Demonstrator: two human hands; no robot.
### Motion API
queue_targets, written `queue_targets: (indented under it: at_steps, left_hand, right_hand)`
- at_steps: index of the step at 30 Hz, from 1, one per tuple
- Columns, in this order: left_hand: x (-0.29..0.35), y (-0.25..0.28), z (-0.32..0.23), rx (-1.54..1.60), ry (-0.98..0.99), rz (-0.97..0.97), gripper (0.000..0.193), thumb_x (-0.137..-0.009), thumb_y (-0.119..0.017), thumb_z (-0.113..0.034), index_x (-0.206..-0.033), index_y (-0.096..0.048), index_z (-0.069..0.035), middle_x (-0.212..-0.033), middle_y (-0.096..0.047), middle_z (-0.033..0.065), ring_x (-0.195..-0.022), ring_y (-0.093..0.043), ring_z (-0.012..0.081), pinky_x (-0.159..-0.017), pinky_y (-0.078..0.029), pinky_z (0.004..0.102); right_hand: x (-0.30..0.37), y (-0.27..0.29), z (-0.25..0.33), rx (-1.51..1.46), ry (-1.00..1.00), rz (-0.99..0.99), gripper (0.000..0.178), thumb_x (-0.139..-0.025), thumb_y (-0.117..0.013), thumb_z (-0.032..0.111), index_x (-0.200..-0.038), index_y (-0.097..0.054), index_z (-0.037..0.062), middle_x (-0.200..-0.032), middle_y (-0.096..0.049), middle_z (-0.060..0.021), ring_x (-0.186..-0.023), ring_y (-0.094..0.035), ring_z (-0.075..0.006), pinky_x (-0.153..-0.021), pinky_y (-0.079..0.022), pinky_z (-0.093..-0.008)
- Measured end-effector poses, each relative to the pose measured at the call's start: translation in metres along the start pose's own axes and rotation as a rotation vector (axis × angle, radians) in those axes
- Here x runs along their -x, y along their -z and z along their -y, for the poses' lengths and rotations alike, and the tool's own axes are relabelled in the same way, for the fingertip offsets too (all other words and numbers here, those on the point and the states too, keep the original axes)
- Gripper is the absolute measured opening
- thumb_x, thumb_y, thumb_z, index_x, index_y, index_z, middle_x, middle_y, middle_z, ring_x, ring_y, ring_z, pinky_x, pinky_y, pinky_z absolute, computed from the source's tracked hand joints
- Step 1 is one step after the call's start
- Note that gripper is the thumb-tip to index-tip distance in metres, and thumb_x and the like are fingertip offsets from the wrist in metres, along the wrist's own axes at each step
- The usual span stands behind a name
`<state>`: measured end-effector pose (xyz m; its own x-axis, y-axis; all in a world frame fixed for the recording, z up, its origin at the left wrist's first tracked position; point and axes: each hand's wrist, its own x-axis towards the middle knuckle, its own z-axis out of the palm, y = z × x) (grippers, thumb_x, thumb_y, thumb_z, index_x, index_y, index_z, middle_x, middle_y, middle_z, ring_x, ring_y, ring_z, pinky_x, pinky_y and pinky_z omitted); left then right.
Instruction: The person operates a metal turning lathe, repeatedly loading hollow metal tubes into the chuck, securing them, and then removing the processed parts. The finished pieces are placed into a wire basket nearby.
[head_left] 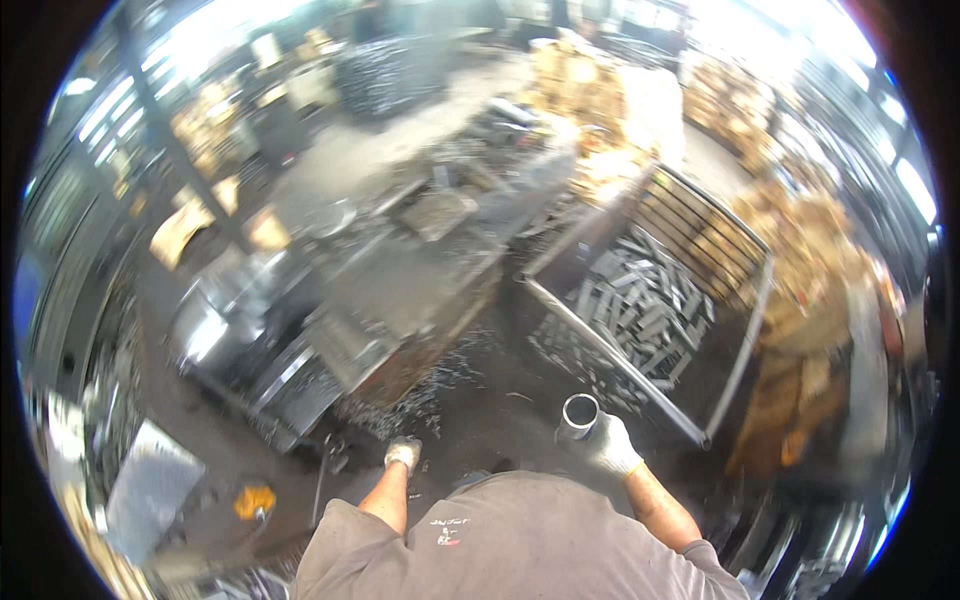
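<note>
My right hand (612,446), in a white work glove, is wrapped round a short metal tube (577,417). Its round open end points up toward me, and the tube's lower part is out of sight. Beyond that hand, to the right, stands a wire-sided metal bin (600,335) with many grey metal pieces (640,310) heaped inside. My left hand (403,455), also gloved, is low beside my body, nearest to metal shavings on the floor. Its fingers are too small and smeared to make out.
A long machine bench (400,290) with scattered metal parts runs from left of centre to the back. Metal shavings (400,410) lie along its foot. Cardboard-coloured stacks (800,250) stand right of the bin. A grey panel (150,485) and a yellow object (255,502) are at lower left.
</note>
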<state>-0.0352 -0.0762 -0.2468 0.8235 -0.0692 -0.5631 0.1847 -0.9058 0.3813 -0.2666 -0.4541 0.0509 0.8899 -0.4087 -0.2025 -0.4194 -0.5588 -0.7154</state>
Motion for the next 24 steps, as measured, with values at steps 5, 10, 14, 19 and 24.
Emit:
queue_targets:
  at_steps: [5, 10, 14, 19, 24]
  left_hand:
    - [0.057, 0.011, 0.136, 0.398, 0.216, -0.349, 0.045, -0.092, -0.063, -0.035, -0.122, -0.076, -0.003, -0.116, -0.078, 0.0230, -0.102, -0.076, 0.0420, -0.086, -0.058, 0.0514]
    - [0.152, 0.021, 0.160, 1.707, 0.666, -0.955, 0.059, -0.103, -0.064, -0.049, -0.143, -0.064, -0.006, -0.113, -0.074, 0.0153, -0.088, -0.072, 0.0385, -0.079, -0.060, 0.0561]
    - [0.216, 0.096, 0.101, 0.973, 1.067, -1.453, 0.072, -0.108, -0.056, -0.055, -0.153, -0.053, 0.000, -0.147, -0.064, 0.0281, -0.128, -0.067, 0.0428, -0.107, -0.055, 0.0479]
    - [0.204, 0.155, 0.113, 0.517, 0.669, -1.676, 0.046, -0.110, -0.059, -0.035, -0.141, -0.063, -0.002, -0.136, -0.069, 0.0245, -0.120, -0.070, 0.0413, -0.104, -0.054, 0.0474]
    - [0.207, 0.153, 0.140, 0.303, 0.777, -1.633, 0.037, -0.111, -0.056, -0.031, -0.136, -0.066, -0.006, -0.122, -0.076, 0.0184, -0.111, -0.074, 0.0355, -0.099, -0.056, 0.0465]
  right_hand:
    - [-0.109, -0.019, 0.101, 0.042, 0.315, 0.310, 0.042, -0.082, -0.087, 0.037, -0.111, -0.074, 0.0091, -0.100, -0.078, -0.0192, -0.097, -0.077, -0.0384, -0.084, -0.061, -0.0461]
    - [-0.218, -0.059, 0.186, 0.037, 0.599, 0.308, 0.047, -0.076, -0.090, 0.039, -0.106, -0.075, 0.0065, -0.095, -0.078, -0.0220, -0.092, -0.077, -0.0402, -0.081, -0.061, -0.0471]
    - [-0.297, -0.088, 0.228, 0.088, 0.613, 0.374, 0.043, -0.075, -0.090, 0.039, -0.099, -0.076, 0.0054, -0.090, -0.078, -0.0208, -0.088, -0.079, -0.0379, -0.077, -0.062, -0.0459]
    - [-0.354, -0.107, 0.210, 0.077, 0.717, 0.463, 0.044, -0.077, -0.089, 0.035, -0.106, -0.075, 0.0050, -0.092, -0.080, -0.0179, -0.086, -0.080, -0.0345, -0.077, -0.063, -0.0445]
    - [-0.367, -0.069, 0.210, 0.119, 0.768, 0.601, 0.050, -0.079, -0.090, 0.025, -0.121, -0.073, 0.0029, -0.099, -0.080, -0.0166, -0.084, -0.079, -0.0272, -0.078, -0.062, -0.0391]
